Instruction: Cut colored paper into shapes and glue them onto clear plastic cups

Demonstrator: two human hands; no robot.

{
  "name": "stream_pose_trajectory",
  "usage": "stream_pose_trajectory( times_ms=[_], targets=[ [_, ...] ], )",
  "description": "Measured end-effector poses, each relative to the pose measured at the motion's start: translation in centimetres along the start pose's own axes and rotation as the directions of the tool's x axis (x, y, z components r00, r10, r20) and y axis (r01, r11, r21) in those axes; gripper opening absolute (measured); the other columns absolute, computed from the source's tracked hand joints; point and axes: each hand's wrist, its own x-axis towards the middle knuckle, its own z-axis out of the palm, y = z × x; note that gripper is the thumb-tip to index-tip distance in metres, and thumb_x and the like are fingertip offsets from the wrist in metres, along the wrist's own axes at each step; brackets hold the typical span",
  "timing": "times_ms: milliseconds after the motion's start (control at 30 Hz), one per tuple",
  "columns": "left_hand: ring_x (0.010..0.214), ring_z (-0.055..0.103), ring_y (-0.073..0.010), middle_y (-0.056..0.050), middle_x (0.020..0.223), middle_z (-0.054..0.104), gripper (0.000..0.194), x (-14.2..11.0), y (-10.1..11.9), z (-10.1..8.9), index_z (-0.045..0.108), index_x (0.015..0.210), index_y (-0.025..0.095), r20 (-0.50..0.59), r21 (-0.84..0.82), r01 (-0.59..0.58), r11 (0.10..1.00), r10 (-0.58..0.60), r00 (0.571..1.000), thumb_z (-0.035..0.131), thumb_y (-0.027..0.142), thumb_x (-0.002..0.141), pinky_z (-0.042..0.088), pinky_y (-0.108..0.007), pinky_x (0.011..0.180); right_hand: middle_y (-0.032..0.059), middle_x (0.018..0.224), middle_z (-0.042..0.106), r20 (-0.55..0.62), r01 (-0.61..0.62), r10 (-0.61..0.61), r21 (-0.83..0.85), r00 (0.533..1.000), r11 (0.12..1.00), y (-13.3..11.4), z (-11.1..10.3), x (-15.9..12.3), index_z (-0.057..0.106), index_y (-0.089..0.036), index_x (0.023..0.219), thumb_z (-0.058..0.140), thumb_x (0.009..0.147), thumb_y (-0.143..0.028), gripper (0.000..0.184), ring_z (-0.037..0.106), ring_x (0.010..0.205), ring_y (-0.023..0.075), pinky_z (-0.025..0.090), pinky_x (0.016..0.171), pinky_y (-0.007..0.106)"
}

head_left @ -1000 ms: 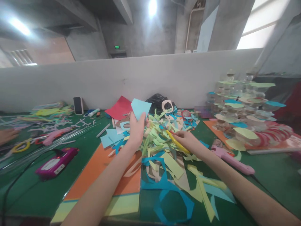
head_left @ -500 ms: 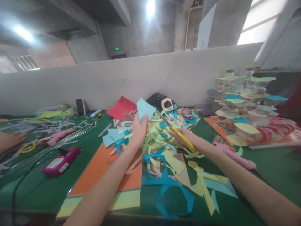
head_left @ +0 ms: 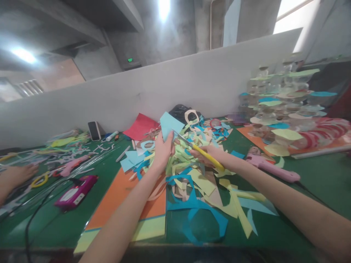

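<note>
My left hand [head_left: 163, 148] is closed on a light blue sheet of paper [head_left: 170, 124], held up above a heap of cut scraps. Yellow-handled scissors [head_left: 207, 157] are in my right hand [head_left: 204, 153], their blades reaching the lower right part of that sheet. Below both hands lie green, blue and cream paper scraps [head_left: 181, 164]. More light blue pieces [head_left: 133, 160] rest just left of my left hand. Blue cut-out strips [head_left: 197, 206] lie nearer the table's front edge.
Orange sheets [head_left: 120, 197] lie front left. A purple box with a cable [head_left: 75, 193] and another person's hand [head_left: 20, 175] are at the left. To the right are a pink glue gun [head_left: 274, 170] and stacked clear bottle pieces with paper discs [head_left: 285, 117]. A phone [head_left: 94, 130] leans at the back.
The scissor blades have moved left, from beside the blue sheet's edge onto its lower right part. The camera view has tilted slightly. The other person's hand at the left has shifted slightly.
</note>
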Motion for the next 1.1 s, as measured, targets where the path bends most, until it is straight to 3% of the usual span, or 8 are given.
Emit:
stream_pose_trajectory(
  times_ms=[267, 533, 733, 1100],
  targets=[
    [0.031, 0.038, -0.0041, 0.005, 0.066, 0.062, 0.03, 0.0, -0.2, -0.2, 0.047, 0.082, 0.021, 0.016, 0.0, 0.014, 1.0, -0.014, 1.0, 0.056, 0.049, 0.088, 0.03, -0.02, 0.032, -0.0075, 0.049, 0.041, 0.006, -0.037, 0.037, 0.078, 0.999, 0.996, 0.5, 0.3, 0.6, 0.046, -0.022, 0.069, 0.066, 0.07, -0.072, 0.054, 0.033, 0.038, 0.0069, 0.026, 0.037, 0.022],
    [0.03, 0.032, -0.0056, 0.008, 0.047, 0.048, 0.027, 0.1, 0.6, -0.3, 0.046, 0.079, 0.021, 0.022, 0.04, 0.061, 0.997, -0.061, 0.998, 0.054, 0.044, 0.09, 0.025, -0.021, 0.033, -0.0072, 0.05, 0.045, -0.009, -0.035, 0.036, 0.093, 0.999, 0.995, 0.7, 0.4, 1.0, 0.051, -0.021, 0.074, 0.067, 0.071, -0.07, 0.052, 0.037, 0.036, 0.007, 0.028, 0.035, 0.02],
    [0.034, 0.033, -0.0038, 0.005, 0.06, 0.058, 0.029, 0.3, 0.0, -0.6, 0.044, 0.078, 0.021, 0.073, 0.023, 0.062, 0.998, -0.064, 0.995, 0.052, 0.046, 0.091, 0.026, -0.02, 0.037, -0.0075, 0.048, 0.045, 0.009, -0.026, 0.025, 0.144, 1.0, 0.989, 1.4, 0.2, 1.6, 0.055, -0.021, 0.077, 0.065, 0.073, -0.07, 0.051, 0.037, 0.034, 0.0068, 0.027, 0.032, 0.02],
    [0.034, 0.023, -0.0031, 0.013, 0.044, 0.033, 0.036, 0.6, -0.3, -0.5, 0.036, 0.075, 0.023, 0.103, -0.112, 0.232, 0.966, -0.221, 0.97, 0.064, 0.046, 0.082, 0.018, -0.017, 0.037, -0.0076, 0.035, 0.039, 0.006, -0.041, 0.041, 0.047, 0.999, 0.998, -0.1, 0.2, 0.2, 0.052, -0.02, 0.069, 0.058, 0.077, -0.075, 0.055, 0.036, 0.029, 0.0082, 0.027, 0.029, 0.02]
  ],
)
